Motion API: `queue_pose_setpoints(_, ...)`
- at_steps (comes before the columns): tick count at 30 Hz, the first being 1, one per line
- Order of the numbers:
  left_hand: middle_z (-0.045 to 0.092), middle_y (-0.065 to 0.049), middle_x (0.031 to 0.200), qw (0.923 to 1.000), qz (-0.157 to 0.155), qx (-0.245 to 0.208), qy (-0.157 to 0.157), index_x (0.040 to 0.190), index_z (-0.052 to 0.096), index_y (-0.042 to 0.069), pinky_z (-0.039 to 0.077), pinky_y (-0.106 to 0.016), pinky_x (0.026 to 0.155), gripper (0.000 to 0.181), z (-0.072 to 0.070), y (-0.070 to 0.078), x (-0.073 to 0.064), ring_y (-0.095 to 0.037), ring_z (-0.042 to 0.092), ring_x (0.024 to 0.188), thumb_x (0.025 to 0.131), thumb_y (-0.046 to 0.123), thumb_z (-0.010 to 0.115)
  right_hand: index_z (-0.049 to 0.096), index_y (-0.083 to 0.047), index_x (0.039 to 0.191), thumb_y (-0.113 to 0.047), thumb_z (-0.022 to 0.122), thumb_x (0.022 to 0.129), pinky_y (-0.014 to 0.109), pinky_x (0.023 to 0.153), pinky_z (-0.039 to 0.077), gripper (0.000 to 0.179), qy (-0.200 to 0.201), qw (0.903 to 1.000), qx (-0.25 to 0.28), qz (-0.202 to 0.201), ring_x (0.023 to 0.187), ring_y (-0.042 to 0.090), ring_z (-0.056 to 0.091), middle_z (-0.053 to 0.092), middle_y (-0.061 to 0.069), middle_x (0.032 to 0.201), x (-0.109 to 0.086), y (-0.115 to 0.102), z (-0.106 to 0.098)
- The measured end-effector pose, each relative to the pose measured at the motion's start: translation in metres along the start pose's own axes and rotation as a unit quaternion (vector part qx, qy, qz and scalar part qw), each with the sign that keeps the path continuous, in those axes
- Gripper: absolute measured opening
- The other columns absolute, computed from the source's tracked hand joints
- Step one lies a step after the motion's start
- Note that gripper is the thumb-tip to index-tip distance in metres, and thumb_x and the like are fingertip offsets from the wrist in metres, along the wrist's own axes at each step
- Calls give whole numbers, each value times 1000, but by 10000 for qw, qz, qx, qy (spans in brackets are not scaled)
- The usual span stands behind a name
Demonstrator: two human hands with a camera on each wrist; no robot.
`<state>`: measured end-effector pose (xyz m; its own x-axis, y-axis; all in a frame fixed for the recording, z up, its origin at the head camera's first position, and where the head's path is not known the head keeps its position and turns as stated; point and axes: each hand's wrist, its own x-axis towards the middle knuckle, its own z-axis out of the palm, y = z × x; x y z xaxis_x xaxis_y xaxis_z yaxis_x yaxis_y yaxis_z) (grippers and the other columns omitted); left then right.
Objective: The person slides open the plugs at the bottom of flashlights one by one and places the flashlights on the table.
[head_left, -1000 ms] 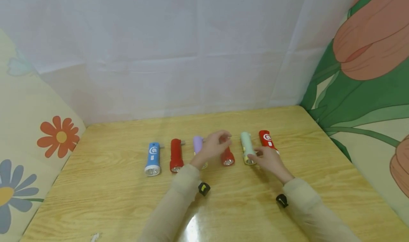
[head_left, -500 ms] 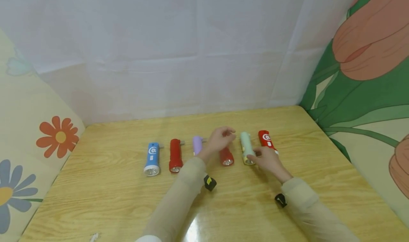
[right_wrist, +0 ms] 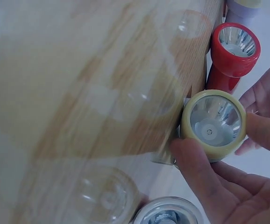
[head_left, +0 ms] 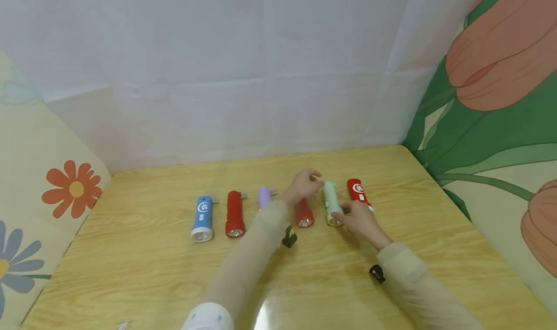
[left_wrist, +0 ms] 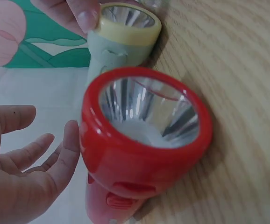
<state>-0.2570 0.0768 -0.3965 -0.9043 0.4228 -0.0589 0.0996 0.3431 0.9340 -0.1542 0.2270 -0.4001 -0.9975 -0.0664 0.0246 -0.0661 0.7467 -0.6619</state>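
Note:
A mint-green flashlight point(head_left: 330, 194) with a yellow lamp rim lies on the wooden table, lamp end towards me. My right hand point(head_left: 360, 219) pinches it by the lamp end; in the right wrist view thumb and fingers sit on either side of the yellow rim point(right_wrist: 186, 122). My left hand point(head_left: 301, 185) hovers over a red flashlight point(head_left: 304, 214), fingertips close to the mint one's tail. The left wrist view has that hand point(left_wrist: 25, 175) with loosely bent fingers and nothing between them, beside the red lamp head point(left_wrist: 125, 163).
Another red flashlight point(head_left: 359, 189) with a white print lies at the right. Leftward in the row are a purple flashlight point(head_left: 264, 196), partly hidden by my left arm, a red one point(head_left: 235, 213) and a blue one point(head_left: 203, 215). A white cloth point(head_left: 261, 102) hangs behind the table.
My left hand has moved right and slightly away from me, to beside the mint flashlight's tail. The right hand keeps its hold on the lamp end. The head view has shifted slightly.

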Motion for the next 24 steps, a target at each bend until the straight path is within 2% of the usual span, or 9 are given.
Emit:
queue_pose_setpoints(3, 62, -18, 92, 9998, -6, 203, -10, 119, 51, -6, 54, -33, 61, 38, 0, -3, 6, -35, 63, 78, 84, 5, 59, 63, 8, 100, -16, 66, 82, 29, 54, 48, 30, 25, 9999, -167, 19, 61, 17, 58, 66, 18, 87, 0, 0, 2)
queue_pose_setpoints(9, 63, -17, 95, 9983, -144, 501, -273, 122, 50, -5, 53, -26, 60, 40, 2, -2, 16, -30, 64, 77, 85, 8, 59, 64, 7, 98, -16, 67, 81, 37, 65, 49, 29, 88, 9990, -424, -52, 77, 25, 61, 66, 18, 88, -2, 3, 2)
queue_pose_setpoints(17, 61, -15, 95, 9959, -389, 652, -490, 118, 52, -5, 54, -29, 61, 37, 5, 2, 24, -25, 63, 66, 85, 10, 60, 64, 7, 97, -15, 68, 80, 33, 61, 48, 28, 72, 9992, -367, -102, 72, 21, 59, 66, 15, 85, -6, 6, 2)
queue_pose_setpoints(24, 60, -17, 101, 9892, -556, 1159, -699, 115, 53, -5, 54, -33, 67, 33, 8, 9, 27, -26, 63, 71, 87, 12, 58, 65, 7, 95, -15, 68, 80, 31, 59, 47, 27, 77, 9993, -367, -5, 69, 18, 57, 66, 13, 82, -9, 7, 3)
